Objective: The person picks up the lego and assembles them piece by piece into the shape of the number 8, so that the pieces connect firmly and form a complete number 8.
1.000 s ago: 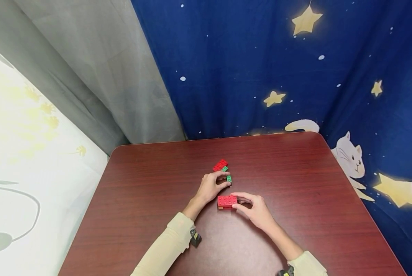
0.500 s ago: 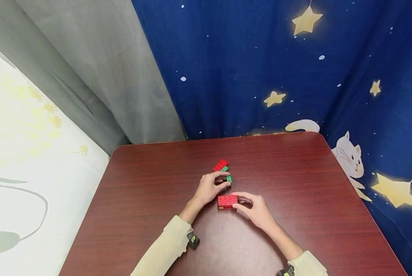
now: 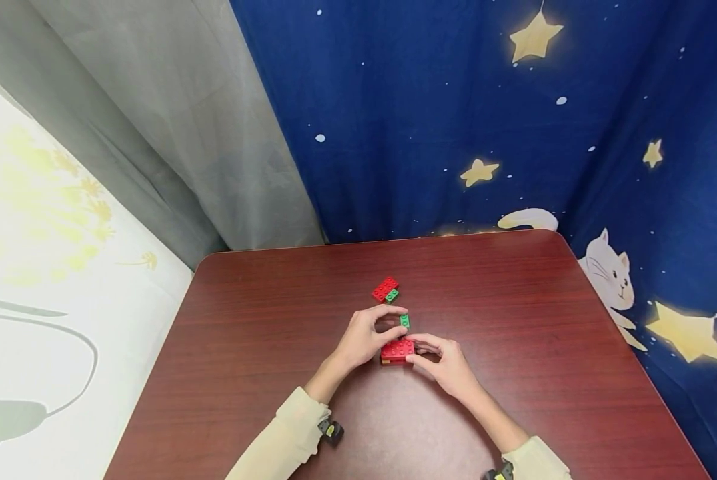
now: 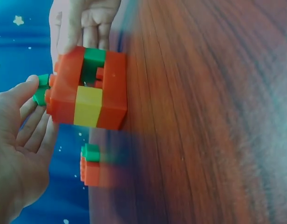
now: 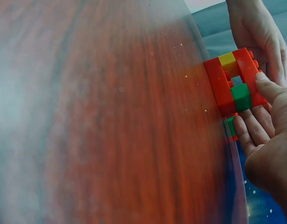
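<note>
A small green two-stud toy brick (image 3: 404, 321) is pinched between the thumb and fingers of my left hand (image 3: 358, 339). In the left wrist view that green brick (image 4: 41, 89) overlaps the studded top of a brick stack. This stack (image 3: 397, 351) has a red eight-stud brick on top and another red one at its base. Between them, a yellow brick (image 4: 88, 106) and a green brick (image 4: 94, 57) show with a gap. My right hand (image 3: 451, 367) grips the right end of the stack, which stands on the table.
Beyond the left hand lie a loose red brick (image 3: 385, 289) and a loose green brick (image 3: 391, 296), side by side. The brown table (image 3: 262, 320) has its far edge against grey and blue curtains (image 3: 430, 120).
My left hand has brought the green brick toward me and slightly right, away from the loose bricks and up to the stack. The right hand and stack stay nearly in place.
</note>
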Tool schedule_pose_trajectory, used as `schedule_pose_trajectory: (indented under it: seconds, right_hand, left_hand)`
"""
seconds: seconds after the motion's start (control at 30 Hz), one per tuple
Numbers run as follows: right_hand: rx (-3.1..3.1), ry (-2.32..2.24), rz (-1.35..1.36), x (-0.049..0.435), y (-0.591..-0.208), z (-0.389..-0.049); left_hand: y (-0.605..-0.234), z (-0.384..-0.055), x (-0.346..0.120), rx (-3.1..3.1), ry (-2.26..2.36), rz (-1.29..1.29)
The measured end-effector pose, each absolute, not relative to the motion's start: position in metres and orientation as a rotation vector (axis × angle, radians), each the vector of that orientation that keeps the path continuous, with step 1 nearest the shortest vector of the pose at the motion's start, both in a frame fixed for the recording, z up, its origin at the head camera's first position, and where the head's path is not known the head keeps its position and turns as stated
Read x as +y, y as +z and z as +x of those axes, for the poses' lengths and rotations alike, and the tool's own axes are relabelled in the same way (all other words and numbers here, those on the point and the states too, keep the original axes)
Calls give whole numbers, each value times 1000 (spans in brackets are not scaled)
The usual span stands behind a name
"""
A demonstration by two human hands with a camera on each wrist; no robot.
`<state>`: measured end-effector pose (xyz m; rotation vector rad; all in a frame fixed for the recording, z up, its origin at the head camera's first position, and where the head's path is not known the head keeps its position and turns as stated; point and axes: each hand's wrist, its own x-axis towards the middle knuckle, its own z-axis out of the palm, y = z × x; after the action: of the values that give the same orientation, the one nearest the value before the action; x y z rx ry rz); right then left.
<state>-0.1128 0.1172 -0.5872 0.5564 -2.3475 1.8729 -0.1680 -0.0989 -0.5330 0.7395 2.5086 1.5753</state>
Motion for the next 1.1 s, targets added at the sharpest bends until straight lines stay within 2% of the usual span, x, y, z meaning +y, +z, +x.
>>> schedule_pose_trajectory:
  seconds: [0.47, 1.1]
  right_hand:
    - [-2356, 1925, 516, 117, -586, -112]
    - [-2319, 1961, 538, 117, -588, -112]
  left_hand:
    - [-534, -147, -100, 2571, 1514, 897]
    - [-535, -139, -100, 2667, 1435, 991]
